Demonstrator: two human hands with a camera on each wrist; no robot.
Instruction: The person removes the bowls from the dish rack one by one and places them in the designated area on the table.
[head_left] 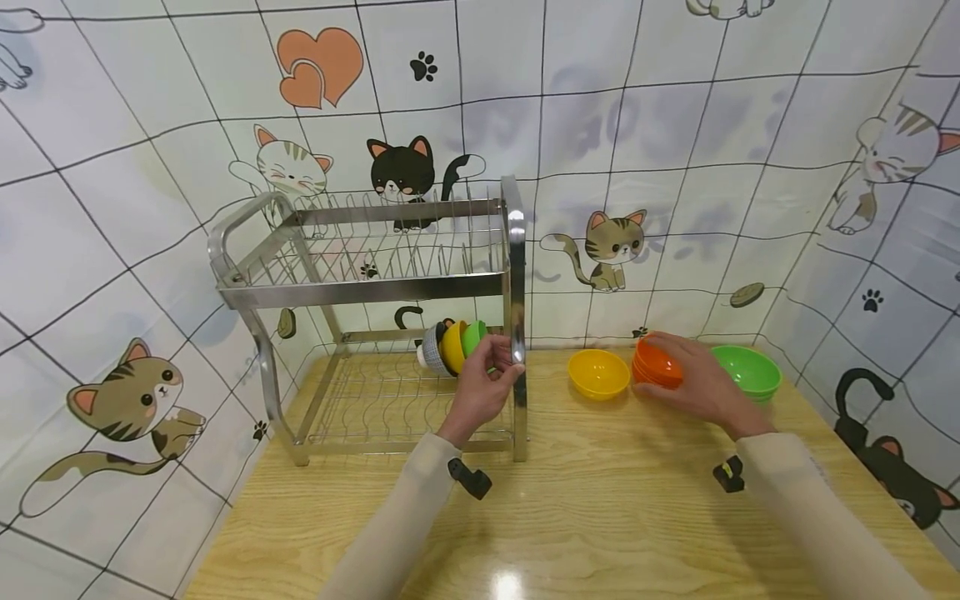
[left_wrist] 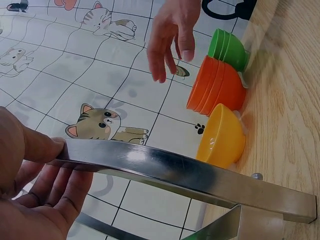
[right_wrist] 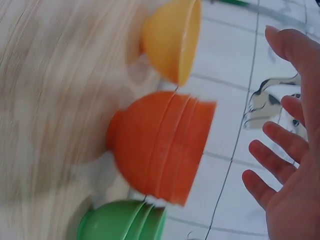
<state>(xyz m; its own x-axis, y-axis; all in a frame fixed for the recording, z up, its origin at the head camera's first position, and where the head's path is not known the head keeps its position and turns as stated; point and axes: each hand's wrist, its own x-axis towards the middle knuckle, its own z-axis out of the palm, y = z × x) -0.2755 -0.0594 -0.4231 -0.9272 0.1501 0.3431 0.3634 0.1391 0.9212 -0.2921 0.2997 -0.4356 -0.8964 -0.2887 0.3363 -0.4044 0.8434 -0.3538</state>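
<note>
My left hand [head_left: 483, 387] holds the right front post of a metal two-tier dish rack [head_left: 517, 308]. In the left wrist view the thumb lies on one side of the post [left_wrist: 150, 160] and the fingers on the other. Above a stack of orange bowls [right_wrist: 160, 145], my right hand [head_left: 693, 379] hovers with fingers spread, and the wrist views show a gap between hand and bowls. A single yellow bowl [head_left: 598, 375] sits left of the orange stack. To its right is a stack of green bowls [head_left: 750, 375], partly hidden by the right hand in the head view.
On the rack's lower tier, a patterned bowl [head_left: 432, 350], a yellow bowl [head_left: 453, 346] and a green bowl [head_left: 472, 336] stand on edge. Wire dividers line the upper tier [head_left: 375, 250]. Cat-printed tiled walls [head_left: 585, 125] enclose the wooden table [head_left: 585, 517].
</note>
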